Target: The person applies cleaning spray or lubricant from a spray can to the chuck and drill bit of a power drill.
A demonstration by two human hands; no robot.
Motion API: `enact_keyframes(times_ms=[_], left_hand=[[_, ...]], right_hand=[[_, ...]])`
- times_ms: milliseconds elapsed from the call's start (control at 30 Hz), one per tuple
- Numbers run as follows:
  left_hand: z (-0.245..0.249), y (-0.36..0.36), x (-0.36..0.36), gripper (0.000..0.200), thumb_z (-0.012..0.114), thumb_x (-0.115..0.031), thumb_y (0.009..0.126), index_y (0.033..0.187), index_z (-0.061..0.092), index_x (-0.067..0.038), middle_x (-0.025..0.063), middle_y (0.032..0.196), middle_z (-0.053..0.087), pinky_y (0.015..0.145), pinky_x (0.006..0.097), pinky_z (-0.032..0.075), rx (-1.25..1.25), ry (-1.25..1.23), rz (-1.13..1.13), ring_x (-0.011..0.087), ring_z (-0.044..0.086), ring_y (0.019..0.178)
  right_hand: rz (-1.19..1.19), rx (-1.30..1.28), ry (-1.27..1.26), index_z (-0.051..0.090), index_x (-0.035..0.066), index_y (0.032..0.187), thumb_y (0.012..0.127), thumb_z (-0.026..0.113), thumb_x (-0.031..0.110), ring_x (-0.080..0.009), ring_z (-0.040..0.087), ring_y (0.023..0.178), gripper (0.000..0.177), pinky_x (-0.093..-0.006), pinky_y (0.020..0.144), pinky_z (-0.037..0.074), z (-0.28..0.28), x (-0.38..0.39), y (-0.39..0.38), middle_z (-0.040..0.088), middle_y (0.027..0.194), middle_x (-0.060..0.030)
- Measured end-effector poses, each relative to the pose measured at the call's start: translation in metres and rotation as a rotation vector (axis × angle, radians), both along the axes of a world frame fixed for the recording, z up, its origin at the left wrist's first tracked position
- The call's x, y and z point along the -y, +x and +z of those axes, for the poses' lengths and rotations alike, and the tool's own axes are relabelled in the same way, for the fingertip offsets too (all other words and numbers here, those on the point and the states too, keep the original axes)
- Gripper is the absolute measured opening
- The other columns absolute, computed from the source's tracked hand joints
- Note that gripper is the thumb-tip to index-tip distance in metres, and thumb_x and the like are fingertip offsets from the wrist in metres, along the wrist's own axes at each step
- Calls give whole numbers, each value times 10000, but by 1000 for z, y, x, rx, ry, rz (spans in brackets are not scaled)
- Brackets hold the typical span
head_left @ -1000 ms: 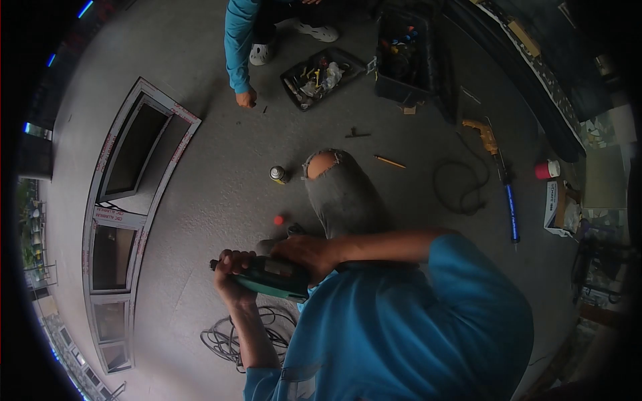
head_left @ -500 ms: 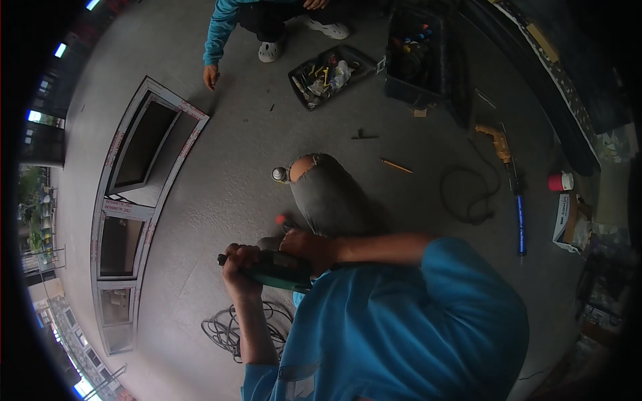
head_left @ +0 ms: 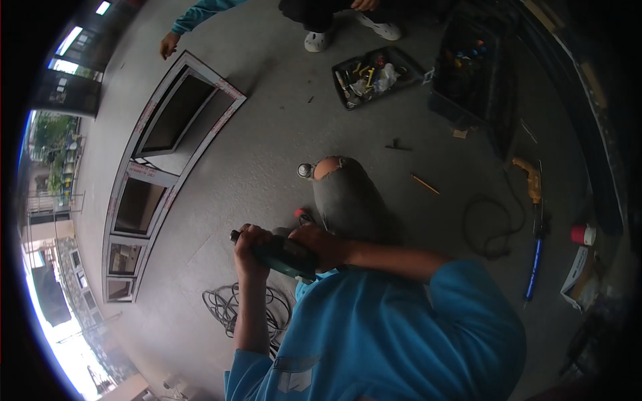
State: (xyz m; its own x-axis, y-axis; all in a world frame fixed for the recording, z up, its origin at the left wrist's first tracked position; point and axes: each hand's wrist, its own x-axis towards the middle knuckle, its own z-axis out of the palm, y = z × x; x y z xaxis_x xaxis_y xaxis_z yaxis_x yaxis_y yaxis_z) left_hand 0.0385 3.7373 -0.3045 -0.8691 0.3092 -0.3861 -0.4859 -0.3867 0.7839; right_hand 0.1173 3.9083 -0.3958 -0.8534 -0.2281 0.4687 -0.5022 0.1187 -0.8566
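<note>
My left hand [head_left: 251,242] is wrapped round the front end of a green power drill [head_left: 284,257], by its dark tip. My right hand [head_left: 319,246] is closed on the other side of the drill, close to my belly; its fingers are partly hidden. Just beyond the hands is a small red-ended object [head_left: 299,213] whose kind I cannot make out. A small white-topped can [head_left: 304,170] stands beside my bent knee [head_left: 344,190]. Left of my hands, on the floor, lies a coil of dark cable [head_left: 224,309].
A framed aluminium window unit [head_left: 152,175] lies at left. Ahead are a tool tray [head_left: 376,75], a black toolbox [head_left: 461,100] and another person's hand [head_left: 168,45]. At right lie a pencil [head_left: 425,184], a yellow drill [head_left: 531,179] and a blue tube [head_left: 533,269].
My view has turned, shifting most floor items rightward. The other person's arm reaches farther left, over the window's far end. Both my hands keep hold of the drill, which is tilted differently.
</note>
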Motion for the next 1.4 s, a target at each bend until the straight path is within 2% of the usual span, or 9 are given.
enact_keyframes(times_ms=[167,267,400,533,700,833,1133,1200,1400], left_hand=[[8,1,-12,356,570,-404,937,1020,544,-59,90,957,589,932,381,429,-240,94,-93,237,571,987],[-5,-2,16,552,514,-519,952,1223,533,-38,158,1210,593,1014,384,378,-42,197,-81,275,523,1195],[-123,15,108,927,519,-709,853,1410,394,21,259,1349,513,1047,434,365,106,-1158,-226,352,486,1268],[-215,88,110,1035,557,-746,794,1437,338,34,328,1423,388,1066,486,357,350,-1315,-196,439,377,1345],[-172,70,87,874,440,-703,890,1387,430,16,240,1389,470,1073,476,352,-82,-1075,-51,385,423,1325],[-70,33,35,772,398,-645,947,1356,477,5,140,1273,592,1058,423,354,-46,158,40,298,516,1234],[-27,22,2,304,638,-334,898,919,590,-34,104,850,645,787,373,519,-203,-4,10,205,643,845],[-24,21,5,288,650,-308,887,906,594,-26,106,847,650,783,371,521,-189,-17,4,205,645,832],[-25,21,13,216,688,-205,837,876,620,-3,118,850,668,801,363,528,-217,-17,0,207,660,832]], right_hand=[[-46,36,-35,538,43,1106,615,819,280,-347,573,947,613,-452,880,414,6,-9,-6,575,1002,-150],[-13,-56,-7,554,63,1026,619,789,242,-345,581,872,503,-453,811,424,5,-15,-14,577,931,-135],[211,99,136,562,61,1048,646,742,182,-346,579,929,457,-447,827,440,16,-27,-25,588,969,-141],[117,10,70,586,56,995,665,724,154,-342,593,894,371,-444,810,446,16,-27,-29,598,919,-138],[63,-35,109,588,53,992,677,733,180,-345,594,889,369,-446,812,444,8,-20,-30,599,919,-140],[113,-41,161,552,57,989,661,734,176,-354,573,907,394,-467,800,435,7,-12,-27,586,934,-141],[167,110,324,525,52,1163,702,736,235,-368,569,1027,539,-465,906,424,-14,-1,-29,580,1070,-171],[287,242,429,505,50,1195,706,736,231,-370,556,1064,570,-463,930,416,-19,2,-25,571,1103,-174],[-33,77,316,487,59,1227,694,742,180,-373,520,1135,603,-467,986,384,-15,14,-16,559,1157,-160]])
